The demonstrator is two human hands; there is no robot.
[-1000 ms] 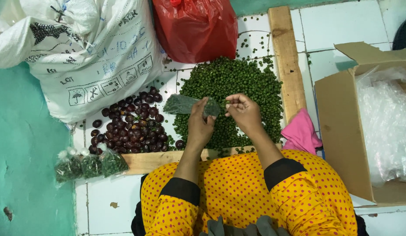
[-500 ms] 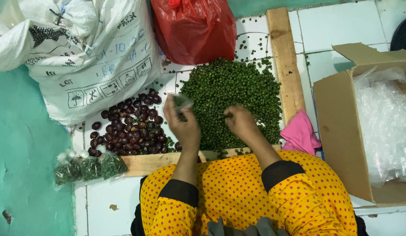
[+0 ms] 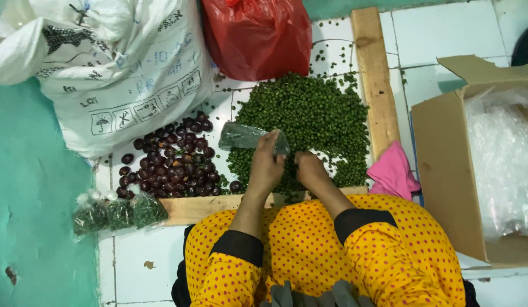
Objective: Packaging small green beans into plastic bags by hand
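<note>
My left hand grips a small clear plastic bag partly filled with green peas, held sideways over the floor. My right hand rests curled beside it, down in the near edge of a big heap of small green peas; whether it holds any peas is hidden. Left of the heap lies a pile of dark round fruits. Three tied small bags of green peas lie at the near left.
Wooden planks frame the heap on the right and near side. A large white printed sack and a red plastic bag stand beyond. A pink cloth and an open cardboard box of clear plastic are at right.
My left hand lifted the small bag over the dark fruits, then brought it back toward the heap. My right hand dropped from the bag's mouth into the peas.
</note>
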